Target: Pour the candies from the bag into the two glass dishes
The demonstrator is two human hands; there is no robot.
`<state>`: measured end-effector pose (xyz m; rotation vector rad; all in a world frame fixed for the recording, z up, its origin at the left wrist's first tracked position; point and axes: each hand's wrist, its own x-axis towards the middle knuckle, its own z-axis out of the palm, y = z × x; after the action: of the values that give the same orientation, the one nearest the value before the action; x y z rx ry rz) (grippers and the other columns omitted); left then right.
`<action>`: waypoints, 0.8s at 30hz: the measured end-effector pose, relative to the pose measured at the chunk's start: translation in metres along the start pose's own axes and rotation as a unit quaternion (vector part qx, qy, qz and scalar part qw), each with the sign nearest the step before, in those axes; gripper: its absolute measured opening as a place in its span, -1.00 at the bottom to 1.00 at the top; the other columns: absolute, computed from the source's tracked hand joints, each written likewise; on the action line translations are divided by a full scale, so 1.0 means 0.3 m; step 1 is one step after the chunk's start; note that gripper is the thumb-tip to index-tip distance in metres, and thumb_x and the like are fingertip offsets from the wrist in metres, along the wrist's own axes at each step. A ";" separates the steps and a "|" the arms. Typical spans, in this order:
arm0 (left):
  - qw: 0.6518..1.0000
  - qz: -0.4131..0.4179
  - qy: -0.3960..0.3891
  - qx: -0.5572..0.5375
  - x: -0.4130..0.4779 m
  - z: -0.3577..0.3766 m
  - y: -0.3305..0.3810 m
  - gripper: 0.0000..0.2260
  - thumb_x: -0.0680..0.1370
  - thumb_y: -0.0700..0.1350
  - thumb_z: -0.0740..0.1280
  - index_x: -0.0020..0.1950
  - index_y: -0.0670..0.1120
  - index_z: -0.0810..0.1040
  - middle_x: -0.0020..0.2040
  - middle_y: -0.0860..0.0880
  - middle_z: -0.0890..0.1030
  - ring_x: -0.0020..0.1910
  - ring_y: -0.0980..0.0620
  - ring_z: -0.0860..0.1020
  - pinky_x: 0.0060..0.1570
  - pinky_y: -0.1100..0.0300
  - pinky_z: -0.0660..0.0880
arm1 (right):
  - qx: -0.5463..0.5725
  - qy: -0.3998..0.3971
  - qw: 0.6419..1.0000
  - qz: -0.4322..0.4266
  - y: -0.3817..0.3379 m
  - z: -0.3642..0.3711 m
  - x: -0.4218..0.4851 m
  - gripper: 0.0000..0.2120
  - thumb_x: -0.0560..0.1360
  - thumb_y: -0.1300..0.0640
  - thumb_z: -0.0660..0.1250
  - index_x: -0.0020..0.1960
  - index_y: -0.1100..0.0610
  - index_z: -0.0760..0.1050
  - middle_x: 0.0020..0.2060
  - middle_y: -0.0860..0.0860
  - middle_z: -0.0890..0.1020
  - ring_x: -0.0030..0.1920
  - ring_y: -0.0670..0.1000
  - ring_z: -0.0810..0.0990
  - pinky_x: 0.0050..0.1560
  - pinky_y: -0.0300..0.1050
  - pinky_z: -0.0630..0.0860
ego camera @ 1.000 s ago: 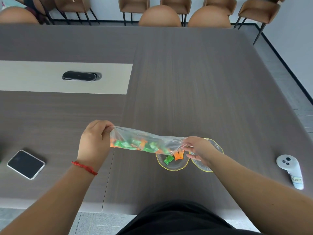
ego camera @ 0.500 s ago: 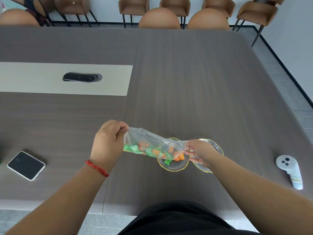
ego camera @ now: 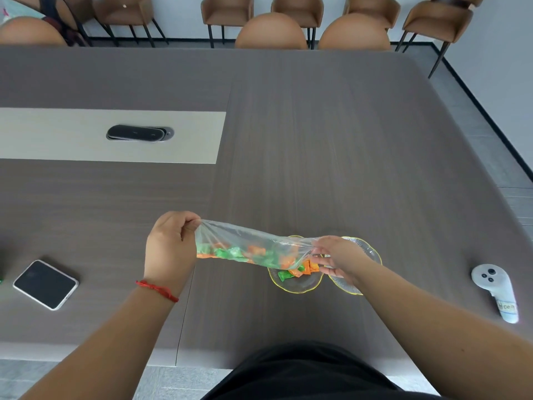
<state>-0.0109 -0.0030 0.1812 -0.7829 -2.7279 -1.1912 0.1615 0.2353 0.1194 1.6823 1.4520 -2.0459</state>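
Note:
A clear plastic bag (ego camera: 245,241) with green and orange candies (ego camera: 230,252) is stretched sideways above the table. My left hand (ego camera: 170,246) pinches its closed end, slightly higher. My right hand (ego camera: 337,255) holds the bag's mouth over the left glass dish (ego camera: 294,281). A few candies (ego camera: 297,272) lie in that dish just below the mouth. The right glass dish (ego camera: 366,249) with a yellow rim sits beside it, largely hidden under my right hand; its contents cannot be seen.
A phone (ego camera: 46,284) lies face up at the near left. A white controller (ego camera: 496,293) rests at the near right. A black device (ego camera: 138,133) sits on the pale table inlay (ego camera: 187,137). Chairs (ego camera: 271,30) line the far edge.
My left hand moved right and a little up with the bag's closed end, shortening the bag. Candies slid toward the mouth. My right hand stayed over the dishes.

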 end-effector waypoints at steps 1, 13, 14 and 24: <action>1.000 -0.002 0.010 0.002 -0.001 -0.005 0.000 -0.87 0.52 -0.29 0.26 -0.11 -0.17 0.60 -0.17 -0.01 0.54 -0.10 0.01 0.47 -0.12 0.23 0.35 | -0.005 0.001 1.000 -0.005 -0.005 0.003 -0.002 -0.81 0.57 0.13 0.25 0.17 0.09 0.49 0.04 0.07 0.61 0.05 0.06 0.64 0.20 0.03 0.49; 0.996 -0.075 0.036 0.020 0.015 -0.038 -0.065 -0.85 0.54 -0.21 0.23 -0.07 -0.14 0.60 -0.12 -0.02 0.54 -0.06 0.02 0.45 -0.05 0.16 0.33 | -0.114 -0.011 0.988 -0.107 -0.051 0.018 -0.057 -0.93 0.51 0.15 0.31 -0.08 0.06 0.57 -0.17 -0.01 0.67 -0.18 -0.04 0.67 -0.17 -0.16 0.55; 0.995 -0.085 0.039 0.020 0.016 -0.039 -0.071 -0.85 0.54 -0.20 0.23 -0.07 -0.14 0.60 -0.10 -0.03 0.55 -0.05 0.03 0.44 -0.05 0.17 0.33 | -0.121 -0.011 0.986 -0.114 -0.055 0.018 -0.061 -0.93 0.51 0.15 0.31 -0.07 0.07 0.58 -0.16 0.00 0.68 -0.17 -0.03 0.68 -0.20 -0.18 0.55; 0.995 -0.081 0.046 0.022 0.030 -0.050 -0.051 -0.85 0.55 -0.19 0.24 -0.05 -0.15 0.61 -0.09 -0.05 0.55 -0.04 0.03 0.43 -0.03 0.16 0.33 | -0.148 0.001 0.978 -0.144 -0.074 0.001 -0.080 -0.90 0.51 0.14 0.30 -0.12 0.07 0.58 -0.13 0.04 0.68 -0.17 -0.05 0.67 -0.26 -0.21 0.56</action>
<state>-0.0282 -0.0185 0.1836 -0.4969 -2.7751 -1.1601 0.1567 0.2359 0.1516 1.4265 1.9856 -1.8302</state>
